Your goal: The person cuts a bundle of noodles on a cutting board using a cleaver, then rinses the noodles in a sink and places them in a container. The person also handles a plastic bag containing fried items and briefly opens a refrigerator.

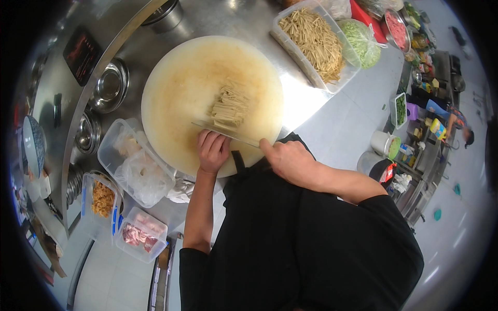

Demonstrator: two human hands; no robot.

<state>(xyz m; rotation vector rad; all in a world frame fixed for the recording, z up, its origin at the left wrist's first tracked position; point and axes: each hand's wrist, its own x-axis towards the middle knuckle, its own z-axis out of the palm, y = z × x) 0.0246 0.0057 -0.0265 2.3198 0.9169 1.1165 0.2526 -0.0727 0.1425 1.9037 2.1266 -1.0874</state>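
A round, pale cutting board [175,85] with brownish stains lies before me on a steel counter. Near its middle sits a pile of thin tan food strips [229,107], which look like cut dried tofu. My right hand [291,159] grips a knife at the board's near right edge. The thin blade [233,135], seen almost edge-on, runs leftward along the near side of the pile. On the board's near part, my left hand [213,149] rests with curled fingers close against the blade. Whatever is beneath those fingers is hidden.
A clear plastic tub [315,46] full of similar strips stands at the upper right, beside a bag of shredded greens [360,42]. To the left are a tub of plastic bags [136,167], a meat container [142,235] and stacked steel bowls [111,85]. Another person [455,116] is farther right.
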